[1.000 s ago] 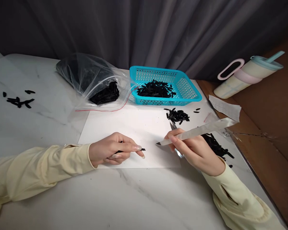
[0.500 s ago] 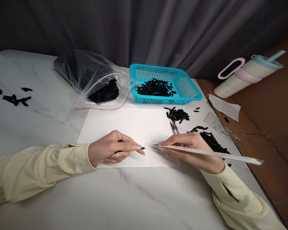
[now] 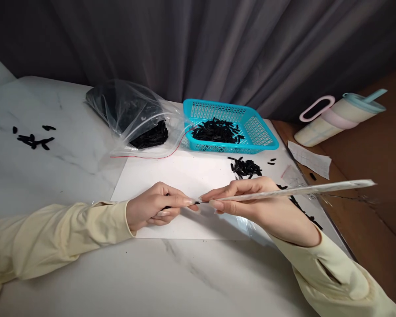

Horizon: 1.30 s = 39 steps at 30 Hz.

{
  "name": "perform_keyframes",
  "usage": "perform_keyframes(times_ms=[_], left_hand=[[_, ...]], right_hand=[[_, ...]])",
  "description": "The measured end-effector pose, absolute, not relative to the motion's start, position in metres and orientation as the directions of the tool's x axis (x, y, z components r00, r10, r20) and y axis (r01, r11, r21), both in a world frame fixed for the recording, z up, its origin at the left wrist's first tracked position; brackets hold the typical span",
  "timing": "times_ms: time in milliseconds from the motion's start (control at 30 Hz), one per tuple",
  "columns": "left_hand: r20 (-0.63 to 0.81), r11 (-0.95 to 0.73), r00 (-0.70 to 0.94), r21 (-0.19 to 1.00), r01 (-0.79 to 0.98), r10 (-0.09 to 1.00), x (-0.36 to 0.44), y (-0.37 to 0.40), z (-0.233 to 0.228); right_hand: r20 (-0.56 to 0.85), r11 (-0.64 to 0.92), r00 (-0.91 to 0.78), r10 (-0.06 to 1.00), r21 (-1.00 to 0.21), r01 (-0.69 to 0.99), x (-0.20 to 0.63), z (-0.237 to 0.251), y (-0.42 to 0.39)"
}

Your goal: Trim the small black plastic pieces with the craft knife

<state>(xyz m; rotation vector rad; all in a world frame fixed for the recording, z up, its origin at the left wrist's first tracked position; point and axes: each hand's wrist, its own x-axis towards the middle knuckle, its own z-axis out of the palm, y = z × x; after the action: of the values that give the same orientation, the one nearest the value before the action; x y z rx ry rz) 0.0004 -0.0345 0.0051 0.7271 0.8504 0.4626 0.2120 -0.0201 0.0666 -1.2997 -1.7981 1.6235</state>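
Observation:
My left hand (image 3: pixel 155 208) rests on a white sheet (image 3: pixel 188 176) and pinches a small black piece between thumb and forefinger. My right hand (image 3: pixel 251 202) holds a long, thin clear plastic sleeve (image 3: pixel 303 190) whose left end touches the black piece's tip. The sleeve runs out to the right over the table edge. A small pile of black pieces (image 3: pixel 246 167) lies on the sheet just beyond my right hand. More black pieces (image 3: pixel 303 211) lie partly hidden behind my right wrist.
A turquoise basket (image 3: pixel 267 136) holding black pieces stands at the back. Left of it lies a clear zip bag (image 3: pixel 132 114) with more. A few black pieces (image 3: pixel 33 140) are scattered far left. A lidded cup (image 3: pixel 339 116) and paper slip (image 3: pixel 308 158) lie right.
My right hand has moved left and turned the sleeve, so its end now meets the black piece in my left hand. The left hand has stayed put.

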Motion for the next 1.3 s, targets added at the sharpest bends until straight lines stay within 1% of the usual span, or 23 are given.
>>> perform_keyframes(times_ms=[100, 500, 1033, 1133, 1200, 1300], left_hand=[[-0.51, 0.672, 0.579, 0.736, -0.089, 0.635, 0.0, -0.034, 0.005], [-0.51, 0.683, 0.589, 0.724, -0.101, 0.627, 0.0, -0.034, 0.005], [-0.507, 0.684, 0.594, 0.722, -0.104, 0.625, -0.001, -0.034, 0.004], [-0.507, 0.68, 0.59, 0.726, -0.101, 0.628, -0.001, -0.034, 0.003], [-0.508, 0.68, 0.585, 0.725, -0.105, 0.632, -0.002, -0.034, 0.003], [-0.518, 0.693, 0.577, 0.711, -0.121, 0.631, -0.002, -0.033, 0.002]], right_hand=[[-0.328, -0.129, -0.501, 0.801, -0.911, 0.391, 0.211, 0.067, -0.02], [-0.258, -0.07, -0.476, 0.841, -0.923, 0.377, 0.202, 0.062, -0.021], [-0.262, -0.07, -0.468, 0.844, -0.919, 0.388, 0.202, 0.06, -0.022], [-0.24, -0.038, -0.471, 0.848, -0.917, 0.398, 0.202, 0.06, -0.024], [-0.204, 0.015, -0.478, 0.854, -0.909, 0.416, 0.202, 0.06, -0.027], [-0.068, 0.212, -0.496, 0.865, -0.848, 0.486, 0.2, 0.054, -0.036]])
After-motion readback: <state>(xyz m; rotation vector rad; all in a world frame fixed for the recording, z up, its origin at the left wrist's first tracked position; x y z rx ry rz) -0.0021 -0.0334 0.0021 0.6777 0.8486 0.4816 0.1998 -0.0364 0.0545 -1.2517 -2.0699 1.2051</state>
